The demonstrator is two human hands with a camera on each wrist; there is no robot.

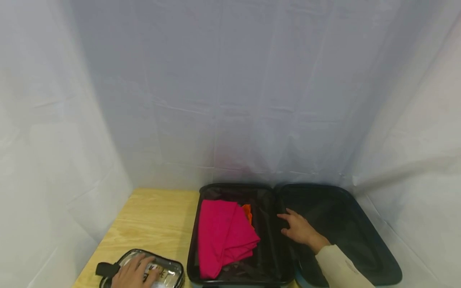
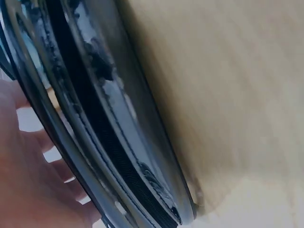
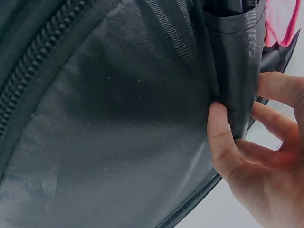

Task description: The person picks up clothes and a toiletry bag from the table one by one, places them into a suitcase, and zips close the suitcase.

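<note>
Clear pouch (image 1: 158, 272) under flat left hand (image 1: 134, 274), right hand (image 3: 256, 156) pinching suitcase (image 1: 378, 256) lining, wrist cam only.

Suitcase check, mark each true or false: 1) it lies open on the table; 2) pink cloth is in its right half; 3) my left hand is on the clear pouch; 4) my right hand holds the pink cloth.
1) True: the suitcase lies open on the wooden table.
2) False: the pink cloth lies in the left half; the right half shows only dark lining.
3) True: the left hand rests on the clear pouch.
4) False: the right hand pinches the suitcase's lining at the middle divider, apart from the cloth.
</note>
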